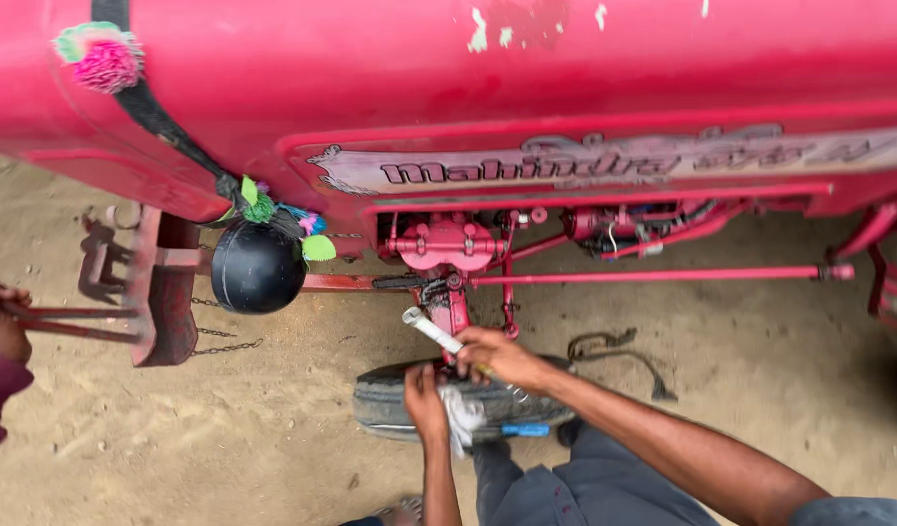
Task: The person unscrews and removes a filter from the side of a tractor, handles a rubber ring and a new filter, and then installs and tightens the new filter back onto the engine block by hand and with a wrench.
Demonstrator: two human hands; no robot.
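Head camera, looking down beside a red-painted metal tractor body (pixel 448 68): my right hand (pixel 497 356) is clenched around the shaft of a long silvery metal wrench (pixel 431 331), fingers wrapped fully shut, thumb side toward the machine. The wrench's head pokes out just beyond my knuckles, close against the red steering linkage bracket (pixel 450 302) below the engine; I cannot tell whether it sits on a bolt. My left hand (pixel 424 399), just beside and below the right, grips a crumpled white cloth rag (pixel 461 419), fingers curled closed over it, the loose end hanging past my palm. Both hands rest over a worn black rubber front tyre (pixel 390 404) lying directly under my fingers, on sandy brown ground (pixel 224 448). A thin red steering rod (pixel 653 275) runs away to the right of my right fingers. Far off to the left of my fingers, another person's hand (pixel 0 321) grasps a rusty red bar (pixel 69 321) near the bumper, beside a round black ball-shaped ornament (pixel 257 266).
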